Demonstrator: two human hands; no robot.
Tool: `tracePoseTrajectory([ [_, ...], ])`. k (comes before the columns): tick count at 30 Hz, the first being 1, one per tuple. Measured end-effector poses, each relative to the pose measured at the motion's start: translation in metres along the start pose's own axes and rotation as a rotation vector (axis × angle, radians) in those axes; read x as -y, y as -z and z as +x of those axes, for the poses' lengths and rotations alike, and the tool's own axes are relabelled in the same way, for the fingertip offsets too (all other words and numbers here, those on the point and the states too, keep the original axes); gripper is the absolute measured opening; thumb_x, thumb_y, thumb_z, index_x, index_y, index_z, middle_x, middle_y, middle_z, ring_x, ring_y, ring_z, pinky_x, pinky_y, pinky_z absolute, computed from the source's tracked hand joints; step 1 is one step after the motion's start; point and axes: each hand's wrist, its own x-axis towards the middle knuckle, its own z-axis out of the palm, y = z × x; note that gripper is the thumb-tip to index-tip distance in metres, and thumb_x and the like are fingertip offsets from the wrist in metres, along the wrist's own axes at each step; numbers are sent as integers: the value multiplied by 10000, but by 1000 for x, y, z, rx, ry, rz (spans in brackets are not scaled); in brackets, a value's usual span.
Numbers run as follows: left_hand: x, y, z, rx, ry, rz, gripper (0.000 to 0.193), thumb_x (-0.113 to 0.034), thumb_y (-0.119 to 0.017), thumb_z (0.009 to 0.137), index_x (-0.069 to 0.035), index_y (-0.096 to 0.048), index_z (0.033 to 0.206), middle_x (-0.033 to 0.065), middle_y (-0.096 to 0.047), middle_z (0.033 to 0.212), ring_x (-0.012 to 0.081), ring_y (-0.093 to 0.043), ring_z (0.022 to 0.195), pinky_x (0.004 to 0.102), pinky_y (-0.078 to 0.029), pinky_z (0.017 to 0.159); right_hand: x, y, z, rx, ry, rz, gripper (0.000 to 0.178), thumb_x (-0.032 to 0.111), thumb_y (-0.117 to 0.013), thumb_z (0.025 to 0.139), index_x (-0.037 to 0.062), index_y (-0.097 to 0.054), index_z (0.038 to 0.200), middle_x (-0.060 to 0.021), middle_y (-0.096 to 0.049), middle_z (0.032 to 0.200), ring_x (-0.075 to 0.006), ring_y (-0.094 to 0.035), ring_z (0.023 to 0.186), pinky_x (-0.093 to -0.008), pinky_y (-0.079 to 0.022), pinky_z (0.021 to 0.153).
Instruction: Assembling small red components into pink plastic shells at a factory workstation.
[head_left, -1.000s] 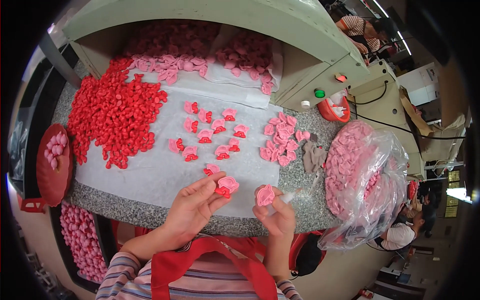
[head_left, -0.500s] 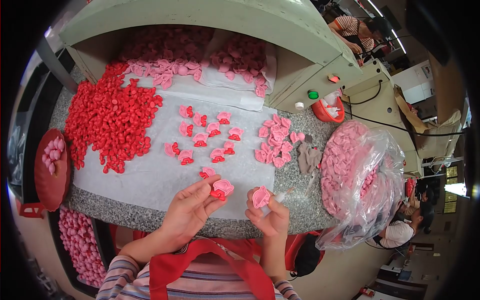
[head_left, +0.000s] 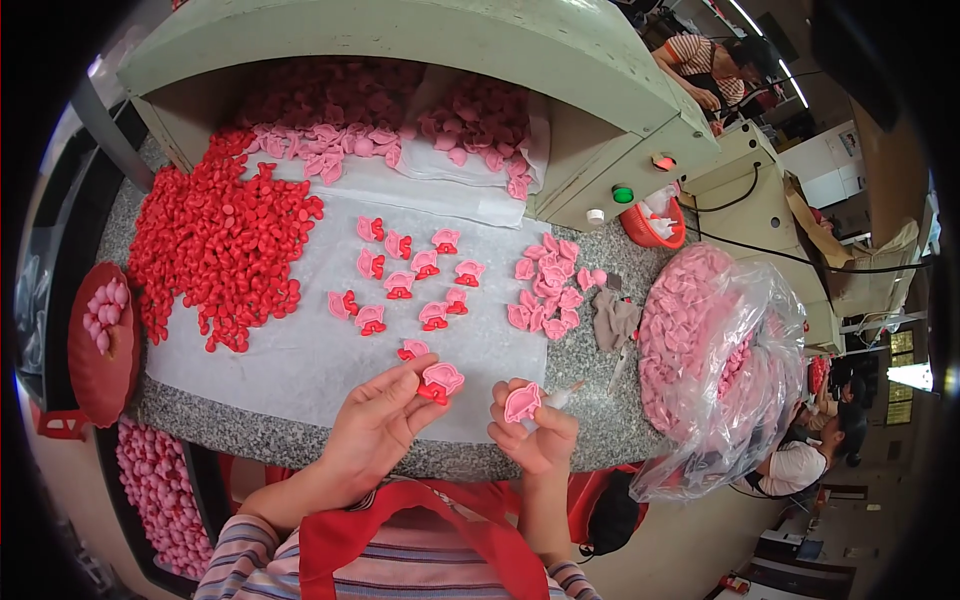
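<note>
My left hand (head_left: 374, 420) pinches a pink-and-red moulded piece (head_left: 440, 382) between thumb and fingertips, its red base downward. In my right hand (head_left: 537, 440) a single pink moulded piece (head_left: 522, 402) is held between thumb and fingers, its rimmed face showing. The same hand also has a small white bottle with a thin nozzle (head_left: 560, 397), partly hidden by the fingers. Both hands are over the near edge of the white sheet (head_left: 240, 375). Beyond them lie several joined pink-and-red pieces (head_left: 398, 284), one of them (head_left: 412, 349) just behind my left fingertips.
A red heap (head_left: 215, 240) covers the sheet's left side. Loose pink pieces (head_left: 545, 285) lie right of the joined ones. A pale green metal housing (head_left: 400, 35) arches over more pink parts. Right are a grey cloth (head_left: 614, 320) and a plastic bag of pink parts (head_left: 700, 350).
The pink piece in my right hand has turned and its outline has tilted. My left hand keeps its piece almost in place. The pieces on the sheet lie as before.
</note>
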Motion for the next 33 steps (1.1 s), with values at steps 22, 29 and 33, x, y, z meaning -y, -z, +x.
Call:
tracePoseTrajectory([
  [22,1,0,1,22,7,31,417,-176,-457,908,57,-367,1242,145,-526,1131,242,-519,1077,327,-445,920,-3,-2,-1,39,105,-140,421,77,-593,738,-39,-521,1136,-169,-510,958,-149,-455,637,-264,-369,539],
  [29,2,0,2,19,12,41,424,-173,-462,905,51,-363,1251,142,-526,1139,242,-519,1079,328,-448,915,1,-3,-5,-100,77,-390,361,67,-617,731,-17,-565,1078,-130,-545,915,-140,-479,616,-269,-389,540],
  [33,1,1,3,-15,5,58,424,-172,-463,904,47,-364,1254,146,-523,1148,247,-523,1075,329,-454,908,-5,-12,-2,-616,258,-1475,242,93,-677,700,35,-639,933,-69,-596,813,-157,-563,642,-278,-453,586],
])
